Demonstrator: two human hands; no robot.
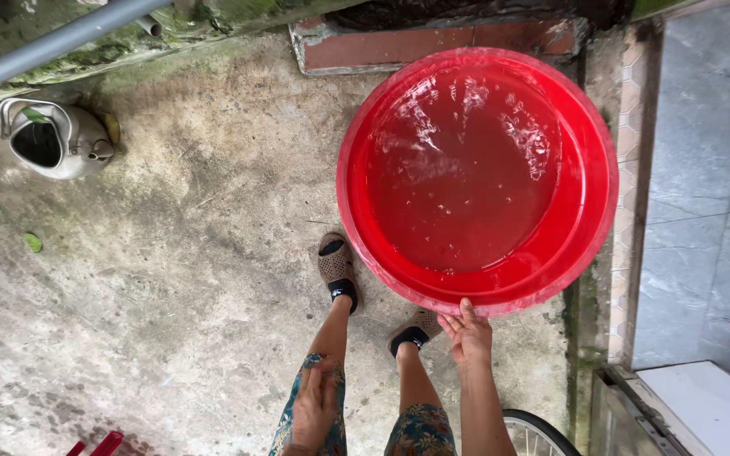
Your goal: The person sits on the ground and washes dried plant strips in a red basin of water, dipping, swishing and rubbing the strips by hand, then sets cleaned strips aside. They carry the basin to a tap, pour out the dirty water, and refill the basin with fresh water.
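Seen from above: red plastic basin [477,177] resting on the bare concrete floor [171,279], holding shallow water with ripples and glints across its upper half, far rim just beside a reddish brick step [399,46]. Right hand [468,335] at the basin's near rim, fingers [467,310] spread a little and laid against the rim's outer edge, touching it; whether hooked under the lip, hidden by the rim itself. Left hand [314,407] resting flat on the left knee over patterned trousers [420,431], fingers loosely together, holding nothing, wrist cut off at the bottom edge. Two feet in brown perforated slippers [337,268], the right one partly tucked under the basin's edge. Up left, a dull metal kettle [54,139] lying lidless on the floor, well apart from the basin, below a grey pipe [61,38]. Bottom edge: sliver of a wheel [542,431] and a red object [99,445], both mostly cut off, hard to identify.
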